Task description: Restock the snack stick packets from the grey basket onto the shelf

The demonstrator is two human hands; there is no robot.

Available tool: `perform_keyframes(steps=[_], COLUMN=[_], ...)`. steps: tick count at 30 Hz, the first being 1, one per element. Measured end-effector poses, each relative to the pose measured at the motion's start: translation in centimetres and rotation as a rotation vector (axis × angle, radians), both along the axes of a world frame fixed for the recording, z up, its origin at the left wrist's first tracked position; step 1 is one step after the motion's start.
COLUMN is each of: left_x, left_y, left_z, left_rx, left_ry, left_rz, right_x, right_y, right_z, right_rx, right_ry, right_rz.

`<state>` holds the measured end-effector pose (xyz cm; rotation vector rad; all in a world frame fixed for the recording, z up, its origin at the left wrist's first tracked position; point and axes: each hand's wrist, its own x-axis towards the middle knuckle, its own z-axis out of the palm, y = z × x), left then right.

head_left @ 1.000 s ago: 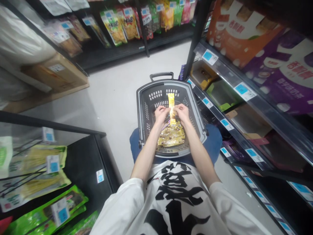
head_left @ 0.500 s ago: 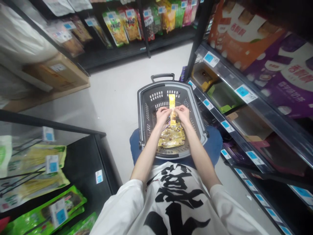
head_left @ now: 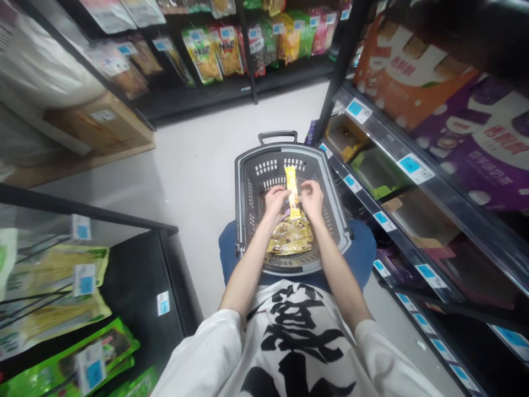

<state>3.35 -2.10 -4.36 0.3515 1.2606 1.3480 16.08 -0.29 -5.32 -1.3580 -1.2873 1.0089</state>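
A narrow yellow snack packet stands lengthwise over the shopping basket. My left hand pinches its left edge about halfway along. Just right of the packet is my right hand, its fingers curled and a gap showing between thumb and forefinger. No contact with the packet is visible there. Beneath both hands, several shiny gold-coloured packets lie in the basket. Its dark grey body rests at my knees, with the handle at the far end.
To the right runs a shelf with price tags and large orange and purple boxes. Bagged snacks hang on the far rack. At left are a cardboard box and a dark shelf with food bags.
My right hand has come off the yellow packet and shifted slightly right. The left hand keeps its pinch. The whole view has tilted a little, so everything sits slightly lower.
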Motion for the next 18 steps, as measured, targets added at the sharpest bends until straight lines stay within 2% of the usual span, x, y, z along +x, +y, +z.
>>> perform_keyframes(steps=[2, 6, 9, 12, 18], left_x=[-0.1, -0.3, -0.2, 0.2, 1.8], left_y=[-0.1, -0.1, 0.3, 0.6, 0.3], left_z=[0.2, 0.3, 0.1, 0.0, 0.1], left_rx=[-0.009, -0.015, -0.008, 0.033, 0.163], left_ry=[-0.051, -0.184, -0.265, -0.318, -0.323], left_rz=[-0.018, -0.101, -0.149, -0.159, -0.189], right_x=[0.3, 0.7, 1.5, 3.2, 5.5], right_y=[-0.3, 0.2, 1.3, 2.1, 1.6], right_z=[0.4, 0.9, 1.0, 1.4, 2.3], right_rx=[0.121, 0.406, 0.476, 0.488, 0.465], right_ry=[-0.181, -0.599, -0.676, -0.736, -0.862], right_rz=[0.067, 0.32, 0.451, 0.477, 0.388])
